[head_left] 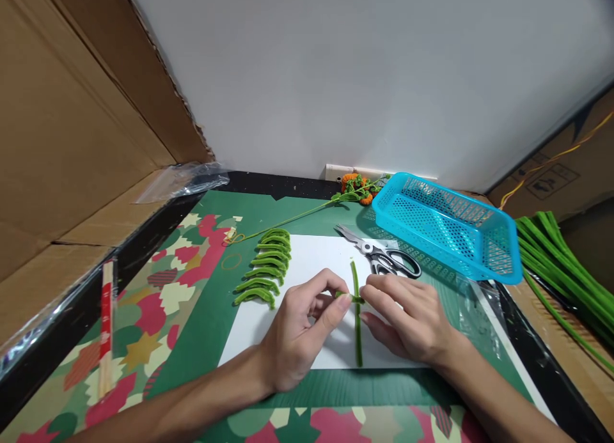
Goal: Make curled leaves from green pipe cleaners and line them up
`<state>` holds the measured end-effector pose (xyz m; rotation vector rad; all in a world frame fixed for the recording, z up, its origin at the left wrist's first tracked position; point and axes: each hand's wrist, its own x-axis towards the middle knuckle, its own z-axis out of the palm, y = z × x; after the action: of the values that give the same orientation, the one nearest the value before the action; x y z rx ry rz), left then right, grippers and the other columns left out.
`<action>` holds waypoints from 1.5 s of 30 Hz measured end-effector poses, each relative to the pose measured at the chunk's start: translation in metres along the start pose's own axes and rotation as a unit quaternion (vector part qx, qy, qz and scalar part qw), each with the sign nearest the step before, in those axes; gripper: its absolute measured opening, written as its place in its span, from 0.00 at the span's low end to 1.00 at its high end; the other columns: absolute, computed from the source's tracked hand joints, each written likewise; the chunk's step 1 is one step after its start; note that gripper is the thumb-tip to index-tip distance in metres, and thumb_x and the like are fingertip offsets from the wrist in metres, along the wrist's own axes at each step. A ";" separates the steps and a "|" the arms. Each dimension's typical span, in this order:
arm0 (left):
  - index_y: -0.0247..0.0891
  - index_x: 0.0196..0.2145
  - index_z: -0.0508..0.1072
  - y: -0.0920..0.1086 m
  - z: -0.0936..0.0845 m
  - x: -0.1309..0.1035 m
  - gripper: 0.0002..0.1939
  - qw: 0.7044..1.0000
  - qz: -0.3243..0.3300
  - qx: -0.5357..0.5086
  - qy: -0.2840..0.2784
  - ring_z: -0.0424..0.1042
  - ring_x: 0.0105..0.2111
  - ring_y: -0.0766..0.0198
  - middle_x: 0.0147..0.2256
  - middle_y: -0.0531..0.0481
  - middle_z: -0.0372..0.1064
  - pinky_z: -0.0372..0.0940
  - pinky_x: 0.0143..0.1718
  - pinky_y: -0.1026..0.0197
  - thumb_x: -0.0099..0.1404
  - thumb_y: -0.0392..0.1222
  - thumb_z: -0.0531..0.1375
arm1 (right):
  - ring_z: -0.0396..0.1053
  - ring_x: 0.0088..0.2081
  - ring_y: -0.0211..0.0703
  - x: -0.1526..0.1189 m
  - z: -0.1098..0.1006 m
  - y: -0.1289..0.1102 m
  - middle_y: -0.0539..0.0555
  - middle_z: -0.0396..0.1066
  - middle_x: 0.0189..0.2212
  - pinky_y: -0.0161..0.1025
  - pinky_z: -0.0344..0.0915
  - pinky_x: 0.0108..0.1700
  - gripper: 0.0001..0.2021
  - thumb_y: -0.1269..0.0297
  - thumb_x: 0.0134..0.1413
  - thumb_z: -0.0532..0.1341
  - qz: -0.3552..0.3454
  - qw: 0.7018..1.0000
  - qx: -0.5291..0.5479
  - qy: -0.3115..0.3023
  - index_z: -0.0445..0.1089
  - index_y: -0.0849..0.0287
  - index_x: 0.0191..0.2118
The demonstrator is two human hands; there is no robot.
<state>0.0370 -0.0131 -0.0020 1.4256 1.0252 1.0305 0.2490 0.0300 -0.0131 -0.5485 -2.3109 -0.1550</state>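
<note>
Over the white paper, my left hand [304,331] pinches a short green pipe cleaner [355,299] between thumb and forefinger. My right hand [412,312] has its fingertips at the other end of this piece. A longer green pipe cleaner [358,341] runs lengthwise through the same spot, so the two cross. Whether they are twisted together is too small to tell. To the left lies a column of several bent green pipe cleaner pieces [263,270]. Scissors [378,251] with black and grey handles rest just beyond my right hand.
The white paper [249,341] lies on a green mat [192,341]. A blue plastic basket [446,257] stands at the back right, beside an orange flower [355,184] on a long stem. Long green pipe cleaners [551,264] lie far right, wrapped chopsticks [106,328] at left.
</note>
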 end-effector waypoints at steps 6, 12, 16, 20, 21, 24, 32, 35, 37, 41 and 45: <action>0.39 0.40 0.70 -0.009 -0.001 0.002 0.11 0.998 0.029 0.058 -0.018 0.58 0.23 0.69 0.28 0.57 0.58 0.51 0.23 0.63 0.78 0.48 0.57 | 0.70 0.28 0.39 0.002 0.001 -0.006 0.54 0.74 0.30 0.36 0.63 0.31 0.08 0.74 0.70 0.56 0.070 0.994 0.086 -0.003 0.71 0.58 0.42; 0.40 0.42 0.69 -0.014 -0.012 0.008 0.06 0.952 0.221 0.211 0.000 0.65 0.29 0.68 0.32 0.55 0.63 0.60 0.30 0.65 0.77 0.32 0.56 | 0.54 0.22 0.33 0.009 0.009 -0.022 0.46 0.61 0.21 0.33 0.52 0.24 0.17 0.55 0.71 0.61 0.418 0.751 0.510 -0.026 0.71 0.59 0.31; 0.39 0.49 0.70 -0.019 -0.026 0.013 0.16 0.868 0.361 0.339 -0.028 0.70 0.33 0.64 0.38 0.48 0.71 0.63 0.31 0.65 0.73 0.23 0.51 | 0.41 0.17 0.28 0.012 0.014 -0.026 0.42 0.56 0.18 0.30 0.41 0.18 0.20 0.50 0.63 0.68 0.507 0.505 0.697 -0.024 0.68 0.59 0.28; 0.38 0.49 0.70 -0.024 -0.026 0.015 0.15 0.872 0.358 0.334 -0.018 0.71 0.33 0.64 0.37 0.47 0.71 0.64 0.32 0.64 0.74 0.23 0.50 | 0.40 0.17 0.27 0.015 0.010 -0.023 0.42 0.56 0.19 0.30 0.40 0.18 0.19 0.51 0.61 0.70 0.526 0.474 0.705 -0.040 0.68 0.59 0.28; 0.39 0.48 0.70 -0.025 -0.024 0.015 0.13 0.888 0.340 0.308 -0.006 0.71 0.33 0.64 0.36 0.49 0.70 0.65 0.33 0.64 0.75 0.25 0.52 | 0.41 0.17 0.27 0.015 0.008 -0.021 0.42 0.57 0.19 0.30 0.41 0.18 0.19 0.50 0.61 0.69 0.523 0.491 0.695 -0.047 0.68 0.59 0.29; 0.39 0.44 0.70 -0.024 -0.017 0.014 0.07 0.921 0.290 0.258 0.027 0.69 0.31 0.65 0.33 0.52 0.67 0.64 0.33 0.64 0.77 0.29 0.56 | 0.47 0.18 0.30 0.012 0.004 -0.011 0.43 0.57 0.20 0.31 0.45 0.20 0.20 0.47 0.65 0.66 0.485 0.611 0.620 -0.079 0.67 0.58 0.31; 0.40 0.44 0.70 -0.026 -0.017 0.013 0.04 0.957 0.179 0.223 0.056 0.65 0.28 0.67 0.33 0.54 0.66 0.62 0.31 0.63 0.78 0.39 0.56 | 0.75 0.34 0.45 -0.008 0.002 0.025 0.56 0.78 0.36 0.40 0.68 0.37 0.11 0.64 0.73 0.56 0.301 0.949 0.092 -0.024 0.76 0.58 0.44; 0.39 0.42 0.71 -0.024 -0.017 0.013 0.05 0.959 0.158 0.227 0.055 0.63 0.26 0.68 0.31 0.55 0.65 0.60 0.29 0.63 0.78 0.40 0.57 | 0.77 0.52 0.51 -0.009 0.005 0.029 0.61 0.77 0.55 0.48 0.73 0.49 0.18 0.70 0.73 0.54 0.253 0.964 0.063 -0.045 0.71 0.56 0.62; 0.39 0.42 0.71 -0.022 -0.017 0.013 0.05 0.960 0.153 0.229 0.051 0.62 0.25 0.68 0.31 0.56 0.64 0.59 0.29 0.63 0.78 0.40 0.57 | 0.76 0.52 0.53 -0.009 0.007 0.029 0.61 0.77 0.56 0.54 0.71 0.53 0.18 0.71 0.73 0.55 0.218 0.973 0.028 -0.067 0.71 0.55 0.62; 0.39 0.42 0.72 -0.019 -0.016 0.013 0.05 0.959 0.157 0.235 0.036 0.60 0.25 0.69 0.28 0.58 0.61 0.57 0.29 0.64 0.78 0.40 0.58 | 0.74 0.31 0.44 -0.009 0.007 0.029 0.54 0.81 0.34 0.56 0.65 0.53 0.10 0.69 0.74 0.58 0.211 0.975 0.004 -0.067 0.78 0.57 0.45; 0.38 0.39 0.72 -0.016 -0.016 0.013 0.07 0.966 0.132 0.222 0.019 0.58 0.24 0.69 0.27 0.59 0.60 0.55 0.28 0.64 0.77 0.42 0.58 | 0.73 0.38 0.46 -0.006 0.003 0.021 0.56 0.80 0.41 0.49 0.65 0.48 0.13 0.72 0.74 0.56 0.172 0.981 0.087 -0.030 0.73 0.56 0.56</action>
<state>0.0244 0.0043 -0.0157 1.9563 1.1636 1.0618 0.2600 0.0478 -0.0201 -0.8603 -2.2198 0.2306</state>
